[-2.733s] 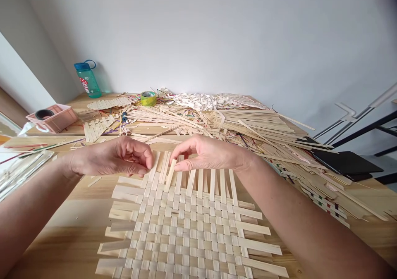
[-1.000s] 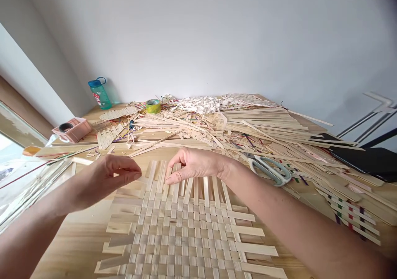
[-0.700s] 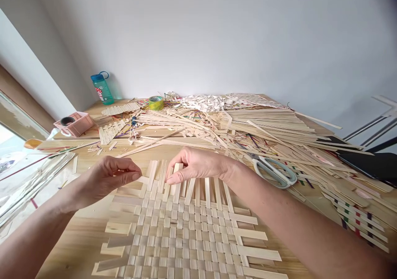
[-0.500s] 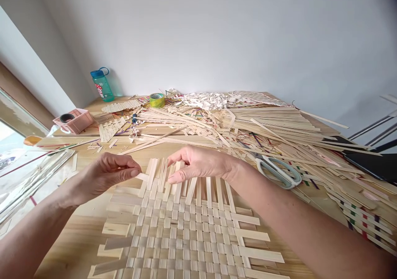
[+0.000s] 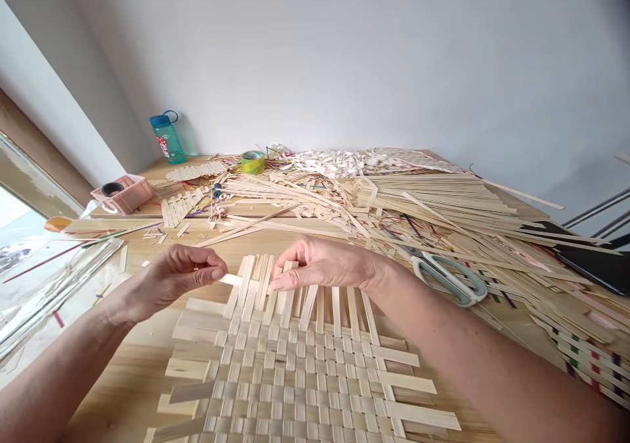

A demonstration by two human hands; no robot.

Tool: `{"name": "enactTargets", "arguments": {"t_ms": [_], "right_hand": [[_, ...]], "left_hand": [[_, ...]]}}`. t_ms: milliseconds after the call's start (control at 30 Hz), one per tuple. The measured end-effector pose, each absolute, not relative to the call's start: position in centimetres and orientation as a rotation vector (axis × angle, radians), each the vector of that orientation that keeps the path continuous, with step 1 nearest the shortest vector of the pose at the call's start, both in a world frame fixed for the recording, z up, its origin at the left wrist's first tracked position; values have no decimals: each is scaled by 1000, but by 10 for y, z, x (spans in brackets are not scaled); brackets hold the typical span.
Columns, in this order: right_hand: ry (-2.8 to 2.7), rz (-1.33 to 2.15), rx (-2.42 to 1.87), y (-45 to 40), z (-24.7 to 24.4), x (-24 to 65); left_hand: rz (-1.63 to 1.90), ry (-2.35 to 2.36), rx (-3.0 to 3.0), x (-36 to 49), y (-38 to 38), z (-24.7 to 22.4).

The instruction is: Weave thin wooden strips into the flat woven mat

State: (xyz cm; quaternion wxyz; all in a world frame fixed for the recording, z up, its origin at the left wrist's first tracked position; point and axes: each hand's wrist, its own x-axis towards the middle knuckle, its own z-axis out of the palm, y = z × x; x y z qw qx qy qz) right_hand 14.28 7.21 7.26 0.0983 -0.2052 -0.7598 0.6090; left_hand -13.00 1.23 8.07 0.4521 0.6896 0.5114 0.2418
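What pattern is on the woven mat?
The woven mat shows a pale checkerboard, seen best in the head view.

A woven mat (image 5: 295,377) of flat, pale wood strips lies flat on the surface (image 5: 118,364), well short of its far edge, its near end cut off from view. The weave is a tight over-under check in cream and greyer tan. Loose ends of uneven length stick out left and right; those at the far side fan out, some raised. A narrow cross strip (image 5: 233,279) passes among these far ends, apart from the tight weave, its left end projecting.
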Motion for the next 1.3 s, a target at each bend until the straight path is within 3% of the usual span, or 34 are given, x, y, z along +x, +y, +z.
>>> {"name": "enactTargets", "arguments": {"t_ms": [467, 800, 1300], "right_hand": [[-2261, 1772, -543, 72, 75, 143], [-2116, 1972, -448, 73, 67, 145], [-2405, 1575, -658, 73, 74, 144]], "left_hand": [[584, 1235, 1537, -131, 16, 69], [515, 1193, 1585, -124, 16, 72], [518, 1430, 2025, -120, -5, 83]]}}
